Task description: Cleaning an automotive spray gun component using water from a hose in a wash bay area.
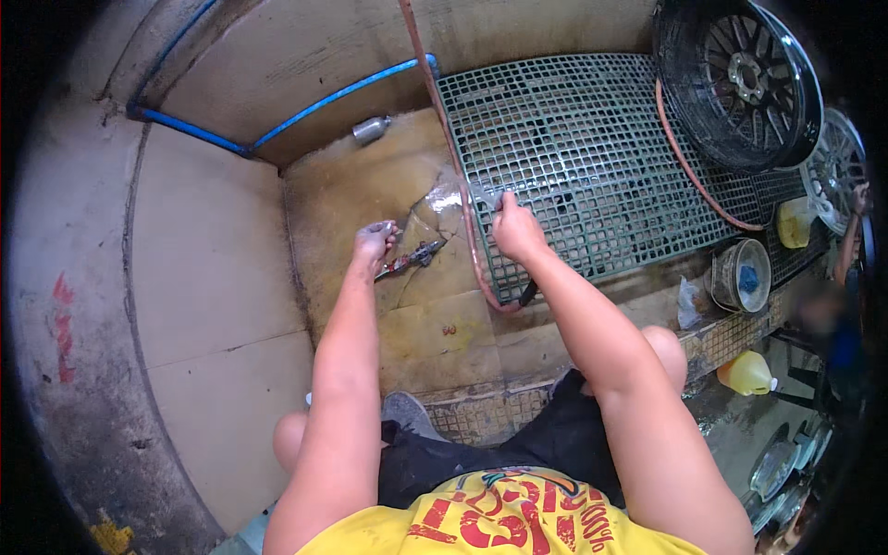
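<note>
My left hand is closed, its fingers curled and smudged grey, just above a spray gun with a dark metal body lying on the wet tiled floor. What those fingers hold, if anything, I cannot make out. My right hand is pinched closed over the near left edge of a green plastic grating. Something pale and see-through shows at its fingertips, too unclear to name. A reddish hose passes between my hands, along the grating's left edge. Beyond my left hand a silver metal cup lies on its side.
A black wheel rim stands on the grating, with a silver rim beside it. A bucket with something blue inside and a yellow jug are at the right. A blue pipe runs along the wall. Another person is at far right.
</note>
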`<state>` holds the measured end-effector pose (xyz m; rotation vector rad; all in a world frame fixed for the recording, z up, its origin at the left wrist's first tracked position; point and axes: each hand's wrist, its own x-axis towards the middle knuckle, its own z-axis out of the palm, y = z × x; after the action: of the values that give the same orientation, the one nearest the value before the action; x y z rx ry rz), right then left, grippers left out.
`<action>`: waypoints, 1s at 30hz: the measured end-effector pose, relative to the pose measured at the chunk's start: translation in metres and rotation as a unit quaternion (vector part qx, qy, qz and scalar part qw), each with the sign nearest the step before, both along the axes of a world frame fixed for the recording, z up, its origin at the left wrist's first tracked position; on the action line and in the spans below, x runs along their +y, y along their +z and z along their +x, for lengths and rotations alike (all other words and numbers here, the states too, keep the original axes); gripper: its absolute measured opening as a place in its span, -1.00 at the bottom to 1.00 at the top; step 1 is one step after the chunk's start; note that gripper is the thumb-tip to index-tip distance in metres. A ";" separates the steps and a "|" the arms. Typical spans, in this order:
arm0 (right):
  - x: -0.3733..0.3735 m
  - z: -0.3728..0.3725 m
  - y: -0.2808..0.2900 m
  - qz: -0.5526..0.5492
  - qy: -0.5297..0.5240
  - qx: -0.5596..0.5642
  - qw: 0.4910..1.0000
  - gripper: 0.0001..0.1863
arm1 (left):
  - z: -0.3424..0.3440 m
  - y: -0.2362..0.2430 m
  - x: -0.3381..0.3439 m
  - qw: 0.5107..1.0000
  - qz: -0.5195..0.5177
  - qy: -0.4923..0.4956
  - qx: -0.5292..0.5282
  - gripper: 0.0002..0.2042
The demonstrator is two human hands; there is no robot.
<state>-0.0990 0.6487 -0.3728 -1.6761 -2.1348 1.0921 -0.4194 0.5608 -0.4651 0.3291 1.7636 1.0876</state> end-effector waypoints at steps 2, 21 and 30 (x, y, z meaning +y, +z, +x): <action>0.013 -0.002 -0.025 0.034 0.009 -0.020 0.999 -0.68 | 0.001 -0.004 0.006 0.998 -0.001 -0.054 0.011 -0.84; 0.025 -0.053 -0.085 0.067 0.064 -0.126 0.988 -0.33 | -0.118 -0.109 0.081 0.933 0.011 -0.219 0.287 -0.86; 0.023 -0.043 -0.121 0.246 0.040 -0.132 0.960 -0.54 | -0.154 -0.156 0.197 0.928 0.053 -0.178 0.322 -0.82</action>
<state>-0.1421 0.6721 -0.4941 -1.5656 -2.3915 0.3112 -0.5738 0.7578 -0.6216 1.1326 2.0942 0.8575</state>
